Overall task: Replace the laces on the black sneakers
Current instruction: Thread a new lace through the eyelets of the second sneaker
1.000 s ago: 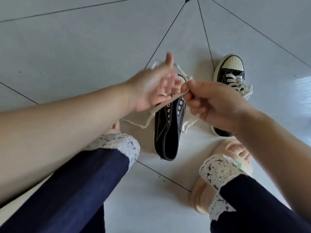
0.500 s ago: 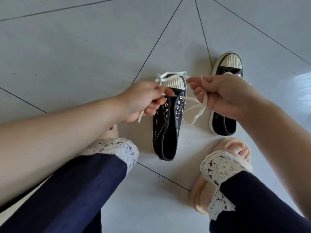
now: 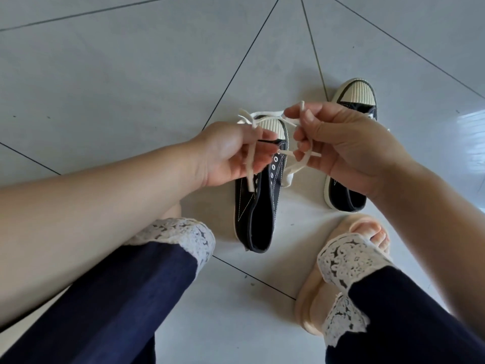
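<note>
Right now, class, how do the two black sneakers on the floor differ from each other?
The nearer sneaker shows a row of empty eyelets, with the white lace through one near its toe; the farther sneaker has its eyelets hidden behind the right hand. The nearer sneaker lies in the middle; the farther sneaker sits further away, to its right. Both are black with cream ribbed toe caps, toes pointing away.

Likely a home floor: large glossy grey tiles point(image 3: 105, 74), a beige house slipper point(image 3: 307, 311)
</note>
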The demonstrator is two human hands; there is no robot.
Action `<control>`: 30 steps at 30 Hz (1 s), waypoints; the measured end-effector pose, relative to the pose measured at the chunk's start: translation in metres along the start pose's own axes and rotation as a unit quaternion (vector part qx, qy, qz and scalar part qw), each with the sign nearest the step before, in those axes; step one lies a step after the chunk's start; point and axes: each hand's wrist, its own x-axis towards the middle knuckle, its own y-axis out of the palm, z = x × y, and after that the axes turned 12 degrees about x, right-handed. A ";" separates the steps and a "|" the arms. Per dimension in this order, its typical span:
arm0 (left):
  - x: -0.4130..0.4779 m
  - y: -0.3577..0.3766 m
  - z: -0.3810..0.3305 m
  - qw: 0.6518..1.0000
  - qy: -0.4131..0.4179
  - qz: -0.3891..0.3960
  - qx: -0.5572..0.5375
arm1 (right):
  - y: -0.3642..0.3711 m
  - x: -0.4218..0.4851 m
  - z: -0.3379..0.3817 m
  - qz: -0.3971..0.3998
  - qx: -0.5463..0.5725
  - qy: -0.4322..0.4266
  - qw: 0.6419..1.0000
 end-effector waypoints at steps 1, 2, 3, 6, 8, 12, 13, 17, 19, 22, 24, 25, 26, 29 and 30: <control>0.002 -0.005 0.004 0.998 0.003 -0.042 0.043 | -0.004 0.001 -0.001 -0.012 -0.007 0.002 1.000; 0.005 -0.011 0.008 0.994 0.009 -0.080 0.076 | -0.008 0.002 -0.002 -0.030 -0.031 0.005 0.999; 0.008 -0.016 0.013 0.990 0.012 -0.110 0.092 | -0.013 0.004 -0.005 -0.053 -0.071 0.009 0.996; 0.018 -0.023 0.022 0.976 0.031 -0.169 0.131 | -0.023 0.014 -0.016 -0.118 -0.164 0.031 0.979; 0.025 -0.018 0.025 0.957 0.050 -0.192 0.210 | -0.026 0.023 -0.026 -0.142 -0.199 0.052 0.968; 0.035 -0.002 0.031 0.883 0.091 -0.254 0.384 | -0.025 0.037 -0.044 -0.165 -0.270 0.053 0.947; 0.037 0.001 0.032 0.868 0.100 -0.262 0.410 | -0.024 0.040 -0.047 -0.167 -0.288 0.045 0.942; 0.038 0.004 0.033 0.833 0.124 -0.285 0.457 | -0.023 0.046 -0.053 -0.178 -0.359 0.004 0.916; 0.036 0.003 0.033 0.821 0.133 -0.283 0.478 | -0.022 0.048 -0.054 -0.178 -0.391 -0.013 0.903; 0.034 -0.001 0.036 0.830 0.133 -0.274 0.468 | -0.021 0.049 -0.056 -0.181 -0.437 -0.032 0.880; 0.033 -0.007 0.038 0.861 0.122 -0.271 0.413 | -0.019 0.050 -0.058 -0.184 -0.460 -0.043 0.868; 0.033 -0.009 0.039 0.879 0.117 -0.268 0.378 | -0.018 0.050 -0.059 -0.183 -0.475 -0.049 0.859; 0.033 -0.011 0.040 0.894 0.113 -0.264 0.344 | -0.017 0.051 -0.060 -0.181 -0.492 -0.056 0.850; 0.034 -0.013 0.041 0.925 0.088 -0.255 0.268 | -0.014 0.052 -0.062 -0.174 -0.520 -0.075 0.833; 0.034 -0.014 0.041 0.931 0.079 -0.253 0.251 | -0.013 0.053 -0.063 -0.173 -0.525 -0.079 0.830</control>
